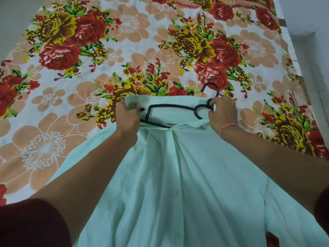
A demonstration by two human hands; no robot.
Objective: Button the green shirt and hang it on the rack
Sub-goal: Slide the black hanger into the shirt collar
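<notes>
The pale green shirt (pixel 178 175) lies front up on the bed, its placket buttoned down the middle and its collar end farthest from me. A black plastic hanger (pixel 170 106) lies partly inside the open neck, its hook (pixel 212 88) poking out past the collar. My left hand (pixel 127 116) grips the left side of the collar and lifts the fabric. My right hand (pixel 222 113) is closed on the hanger's neck, just under the hook.
A bedsheet (pixel 124 50) printed with red, yellow and peach flowers covers the bed. Grey floor (pixel 313 68) runs along the right edge of the bed, and a pale wall or floor (pixel 14 20) shows at the upper left. No rack is in view.
</notes>
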